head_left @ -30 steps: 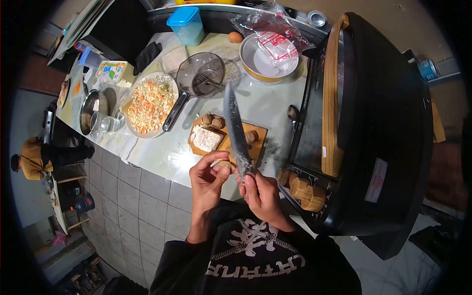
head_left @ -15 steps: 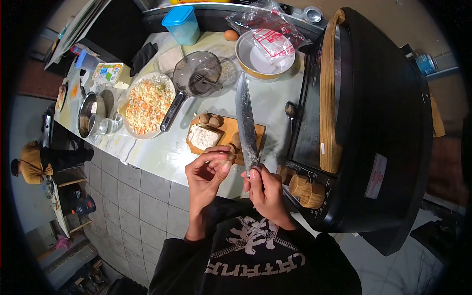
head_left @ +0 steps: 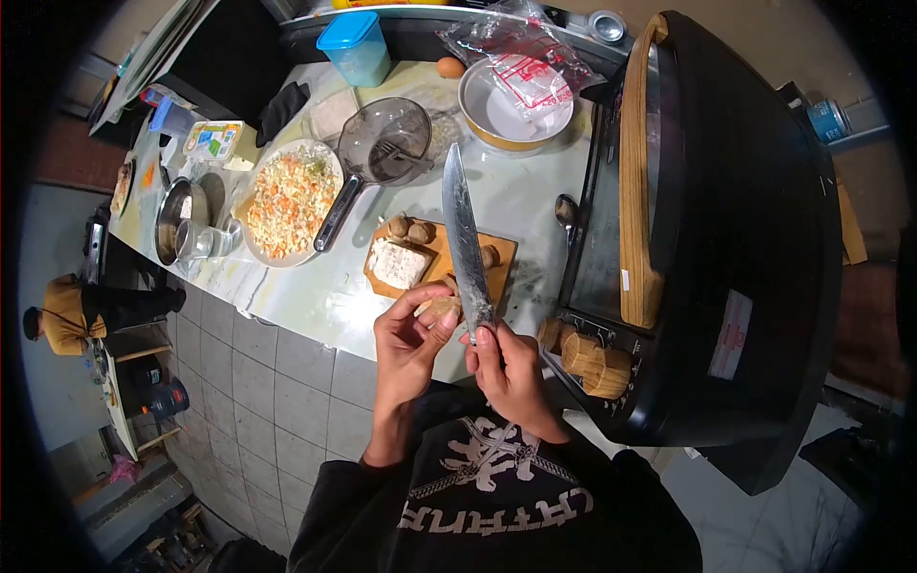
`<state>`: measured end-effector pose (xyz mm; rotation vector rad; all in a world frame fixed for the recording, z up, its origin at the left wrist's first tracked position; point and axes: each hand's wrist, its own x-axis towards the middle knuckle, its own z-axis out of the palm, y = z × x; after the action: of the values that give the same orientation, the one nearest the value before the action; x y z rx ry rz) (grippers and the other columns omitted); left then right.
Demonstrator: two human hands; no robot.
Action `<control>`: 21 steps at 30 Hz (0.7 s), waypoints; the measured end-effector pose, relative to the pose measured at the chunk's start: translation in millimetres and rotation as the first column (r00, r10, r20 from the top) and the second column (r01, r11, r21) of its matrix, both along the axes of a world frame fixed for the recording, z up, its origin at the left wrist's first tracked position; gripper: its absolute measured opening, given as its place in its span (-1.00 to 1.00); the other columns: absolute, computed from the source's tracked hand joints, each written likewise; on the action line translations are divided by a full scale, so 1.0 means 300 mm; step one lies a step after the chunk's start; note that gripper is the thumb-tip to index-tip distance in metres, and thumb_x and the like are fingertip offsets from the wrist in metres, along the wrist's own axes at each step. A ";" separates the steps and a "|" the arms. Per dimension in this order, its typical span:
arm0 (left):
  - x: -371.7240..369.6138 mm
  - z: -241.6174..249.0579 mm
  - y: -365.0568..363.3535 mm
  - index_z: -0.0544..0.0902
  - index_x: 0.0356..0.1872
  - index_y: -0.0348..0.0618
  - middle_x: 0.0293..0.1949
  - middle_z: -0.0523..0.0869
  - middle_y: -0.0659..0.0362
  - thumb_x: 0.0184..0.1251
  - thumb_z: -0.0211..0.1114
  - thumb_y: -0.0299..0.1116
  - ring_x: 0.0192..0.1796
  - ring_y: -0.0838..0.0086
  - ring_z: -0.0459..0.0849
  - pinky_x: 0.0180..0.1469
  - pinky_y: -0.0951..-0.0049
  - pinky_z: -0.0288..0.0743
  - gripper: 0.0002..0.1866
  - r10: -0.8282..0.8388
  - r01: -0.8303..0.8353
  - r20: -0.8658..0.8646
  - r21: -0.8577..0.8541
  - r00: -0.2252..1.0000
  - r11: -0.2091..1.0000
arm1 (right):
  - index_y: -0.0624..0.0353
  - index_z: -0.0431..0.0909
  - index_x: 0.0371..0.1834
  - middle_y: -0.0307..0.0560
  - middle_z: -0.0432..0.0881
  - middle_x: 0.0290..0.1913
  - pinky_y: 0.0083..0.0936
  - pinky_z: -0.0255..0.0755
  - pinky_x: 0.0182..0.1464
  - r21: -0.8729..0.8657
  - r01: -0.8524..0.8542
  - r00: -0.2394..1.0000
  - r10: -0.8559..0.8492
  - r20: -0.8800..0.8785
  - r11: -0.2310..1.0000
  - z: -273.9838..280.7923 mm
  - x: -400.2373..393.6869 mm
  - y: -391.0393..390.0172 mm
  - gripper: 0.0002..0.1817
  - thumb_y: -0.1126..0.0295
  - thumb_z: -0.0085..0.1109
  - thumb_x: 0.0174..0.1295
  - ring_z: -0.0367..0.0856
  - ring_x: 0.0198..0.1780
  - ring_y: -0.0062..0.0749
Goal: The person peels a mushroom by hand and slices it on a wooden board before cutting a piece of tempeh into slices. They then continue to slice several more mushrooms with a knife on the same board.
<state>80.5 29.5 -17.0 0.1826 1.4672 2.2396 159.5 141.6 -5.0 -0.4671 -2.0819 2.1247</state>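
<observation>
Mushroom point(head_left: 442, 308) is pinched in the grip of the left hand point(head_left: 411, 339), near the edge of the board point(head_left: 436, 270). The right hand point(head_left: 506, 371) wraps its grip around the knife point(head_left: 464, 224), which points away. More mushrooms point(head_left: 409, 230) and a white block point(head_left: 398, 265) lie on the board.

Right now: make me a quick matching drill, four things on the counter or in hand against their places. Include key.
Things:
1. Knife
2. White block
3. Fork
4. Spoon

Places:
A. On the cutting board
B. In the right hand
C. Beside the black appliance
D. In the dark pan

Pairs: 1-B, 2-A, 3-D, 4-C
</observation>
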 end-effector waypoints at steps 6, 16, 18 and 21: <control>0.019 -0.002 0.019 0.47 -0.09 -0.34 -0.20 0.64 0.10 0.25 0.22 -0.62 -0.16 0.53 0.62 -0.10 0.56 0.49 -0.77 -0.026 0.020 0.070 0.085 0.997 0.996 | 0.33 0.43 -0.33 -0.11 0.43 -0.65 -0.49 0.30 -0.52 0.067 0.019 0.999 -0.017 -0.031 0.998 0.001 0.002 0.008 -0.81 0.46 -0.13 0.38 0.46 -0.62 -0.41; 0.039 0.011 0.011 0.49 -0.03 -0.37 -0.13 0.65 0.02 0.30 0.21 -0.51 -0.14 0.44 0.62 -0.09 0.44 0.50 -0.74 -0.017 0.016 0.012 0.073 1.000 0.997 | 0.31 0.45 -0.32 -0.06 0.44 -0.61 -0.42 0.34 -0.51 0.200 0.036 0.994 -0.014 -0.112 0.979 0.019 0.020 0.020 -0.84 0.47 -0.10 0.36 0.49 -0.60 -0.30; 0.043 0.011 0.018 0.50 -0.02 -0.38 -0.13 0.66 0.00 0.30 0.20 -0.52 -0.14 0.43 0.63 -0.09 0.44 0.51 -0.74 -0.002 0.000 0.016 0.087 1.000 0.996 | 0.31 0.45 -0.31 -0.06 0.44 -0.61 -0.42 0.35 -0.52 0.189 0.035 0.993 -0.013 -0.118 0.981 0.020 0.022 0.020 -0.85 0.47 -0.09 0.35 0.50 -0.60 -0.29; 0.047 0.003 0.012 0.53 -0.03 -0.40 -0.15 0.68 0.00 0.27 0.22 -0.57 -0.16 0.46 0.64 -0.09 0.49 0.50 -0.74 -0.001 -0.004 0.042 0.123 0.999 0.992 | 0.30 0.45 -0.31 -0.03 0.45 -0.60 -0.39 0.34 -0.52 0.202 0.045 0.990 -0.017 -0.140 0.978 0.010 0.023 0.017 -0.87 0.49 -0.06 0.34 0.51 -0.59 -0.22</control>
<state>94.6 33.1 -16.2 0.1721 1.3091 2.3223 166.5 146.6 -2.0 -0.3157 -2.1681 1.8426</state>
